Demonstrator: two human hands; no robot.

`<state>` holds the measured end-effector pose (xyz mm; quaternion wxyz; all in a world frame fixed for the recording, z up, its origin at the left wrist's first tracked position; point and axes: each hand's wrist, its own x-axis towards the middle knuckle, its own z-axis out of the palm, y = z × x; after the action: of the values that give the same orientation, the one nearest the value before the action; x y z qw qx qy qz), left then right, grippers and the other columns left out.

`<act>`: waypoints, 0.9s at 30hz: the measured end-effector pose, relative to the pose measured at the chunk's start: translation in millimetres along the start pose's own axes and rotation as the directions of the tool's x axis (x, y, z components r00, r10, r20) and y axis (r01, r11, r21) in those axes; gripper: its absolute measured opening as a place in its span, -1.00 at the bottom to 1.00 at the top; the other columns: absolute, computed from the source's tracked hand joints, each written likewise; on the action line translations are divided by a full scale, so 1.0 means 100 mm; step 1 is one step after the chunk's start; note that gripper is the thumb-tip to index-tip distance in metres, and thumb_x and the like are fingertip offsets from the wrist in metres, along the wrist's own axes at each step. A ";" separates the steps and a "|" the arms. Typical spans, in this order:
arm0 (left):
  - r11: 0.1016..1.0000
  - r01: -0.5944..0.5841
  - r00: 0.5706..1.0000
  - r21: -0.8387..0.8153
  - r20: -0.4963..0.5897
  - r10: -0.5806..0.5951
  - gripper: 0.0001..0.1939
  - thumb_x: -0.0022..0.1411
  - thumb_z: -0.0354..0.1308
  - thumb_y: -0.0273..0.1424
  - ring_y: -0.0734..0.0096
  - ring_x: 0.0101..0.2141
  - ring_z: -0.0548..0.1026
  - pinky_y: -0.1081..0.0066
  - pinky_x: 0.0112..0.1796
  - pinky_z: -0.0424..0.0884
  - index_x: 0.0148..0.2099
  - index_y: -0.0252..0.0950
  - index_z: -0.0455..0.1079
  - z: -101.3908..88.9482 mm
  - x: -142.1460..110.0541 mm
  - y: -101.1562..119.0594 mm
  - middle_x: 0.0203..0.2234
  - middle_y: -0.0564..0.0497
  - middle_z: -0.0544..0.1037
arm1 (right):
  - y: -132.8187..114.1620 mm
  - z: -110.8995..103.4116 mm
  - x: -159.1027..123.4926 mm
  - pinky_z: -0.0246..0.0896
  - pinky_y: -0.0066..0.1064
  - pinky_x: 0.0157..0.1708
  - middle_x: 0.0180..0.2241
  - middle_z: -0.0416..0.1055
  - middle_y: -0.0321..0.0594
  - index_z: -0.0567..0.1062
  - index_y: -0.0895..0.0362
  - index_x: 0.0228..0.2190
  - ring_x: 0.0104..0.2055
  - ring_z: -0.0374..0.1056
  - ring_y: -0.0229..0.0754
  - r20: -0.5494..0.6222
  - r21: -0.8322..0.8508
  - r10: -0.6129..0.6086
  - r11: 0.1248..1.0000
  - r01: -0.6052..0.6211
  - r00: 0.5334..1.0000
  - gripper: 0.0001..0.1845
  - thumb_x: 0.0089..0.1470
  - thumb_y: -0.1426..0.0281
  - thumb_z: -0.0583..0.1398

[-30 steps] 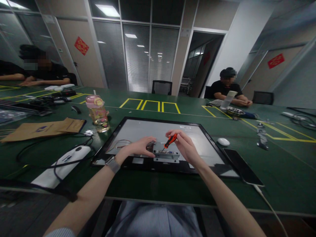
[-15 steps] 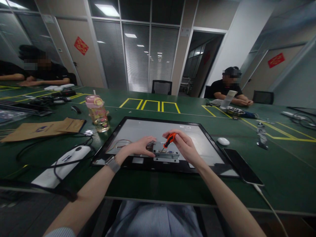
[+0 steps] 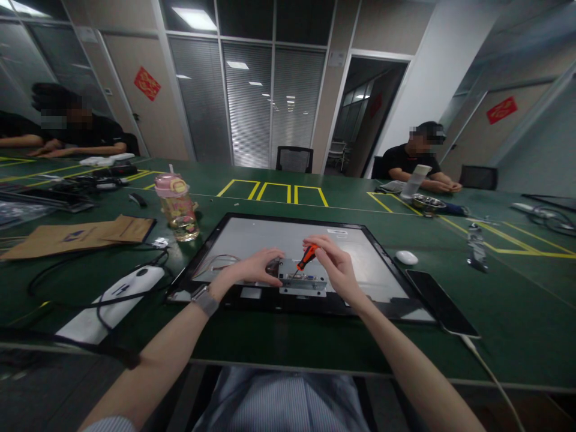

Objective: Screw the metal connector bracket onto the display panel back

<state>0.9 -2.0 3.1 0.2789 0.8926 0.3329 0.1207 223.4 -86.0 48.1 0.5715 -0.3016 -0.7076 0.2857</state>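
While the half-spread left hand [image 3: 257,266] touches a metal bracket [image 3: 306,287] near the surface's front edge [image 3: 288,364], the right hand [image 3: 336,265] pinches a screwdriver [image 3: 308,256].

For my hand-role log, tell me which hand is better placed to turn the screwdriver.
Right, most likely: the right hand holds the screwdriver, its tip angled down at the metal bracket. The left hand is at the bracket's left end, apart from the screwdriver.

Open strip along table's [image 3: 279,348] near edge, short of panel [image 3: 252,231], fenced by my forearms [image 3: 159,363]. Beyond panel's far edge, room to pass; bottle [image 3: 173,207] off far-left corner. White box [image 3: 137,285] and cable [image 3: 121,355] off near-left corner. Phone [image 3: 441,303] just beside near-right corner. Bracket [image 3: 303,286], tilted screwdriver [image 3: 308,257] in my right hand [image 3: 335,267] block panel's near middle.
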 end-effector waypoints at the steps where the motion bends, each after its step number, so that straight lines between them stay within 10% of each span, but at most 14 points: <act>1: 1.000 -0.001 1.000 0.001 -0.001 0.001 -0.31 -0.05 0.33 -0.18 0.12 0.17 0.16 0.18 0.18 0.03 0.11 -0.20 0.21 0.00 0.00 0.00 0.17 -0.08 0.23 | -0.01 0.00 0.00 0.25 -0.16 -0.03 -0.11 0.39 -0.15 0.48 -0.02 -0.07 -0.06 0.33 -0.09 0.030 0.016 0.006 1.000 -0.006 1.000 -0.71 0.22 0.31 0.06; 10: 1.000 -0.015 1.000 -0.015 -0.012 0.015 -0.33 -0.07 0.33 -0.18 0.15 0.16 0.18 0.18 0.17 0.06 0.09 -0.18 0.23 0.00 0.00 0.00 0.15 -0.05 0.25 | 0.07 -0.02 0.00 0.32 -0.25 -0.22 -0.27 0.39 -0.17 0.53 -0.01 -0.15 -0.21 0.34 -0.13 -0.064 -0.156 -0.058 0.987 0.047 0.996 -0.76 0.10 0.32 0.20; 18: 1.000 -0.006 1.000 0.008 -0.012 0.006 -0.31 -0.07 0.34 -0.18 0.12 0.14 0.19 0.18 0.15 0.07 0.10 -0.21 0.22 0.00 0.00 0.02 0.14 -0.07 0.26 | 0.01 0.01 -0.03 0.26 -0.13 -0.02 -0.03 0.38 -0.16 0.32 -0.07 0.09 -0.05 0.37 -0.10 0.060 -0.002 -0.013 1.000 0.013 0.998 -0.61 0.24 0.35 0.02; 27: 1.000 0.022 1.000 0.002 0.003 -0.022 -0.27 -0.06 0.33 -0.14 0.12 0.19 0.14 0.17 0.17 0.04 0.14 -0.19 0.20 0.01 0.00 -0.03 0.19 -0.08 0.21 | 0.07 -0.02 -0.01 0.31 -0.25 -0.20 -0.24 0.36 -0.16 0.52 0.00 -0.16 -0.21 0.34 -0.13 -0.062 -0.138 -0.050 0.990 0.041 0.997 -0.77 0.14 0.31 0.15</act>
<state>0.0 -0.8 0.6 0.2797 0.8893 0.3427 0.1160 226.5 -82.1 42.8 0.5789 -0.3327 -0.7131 0.2134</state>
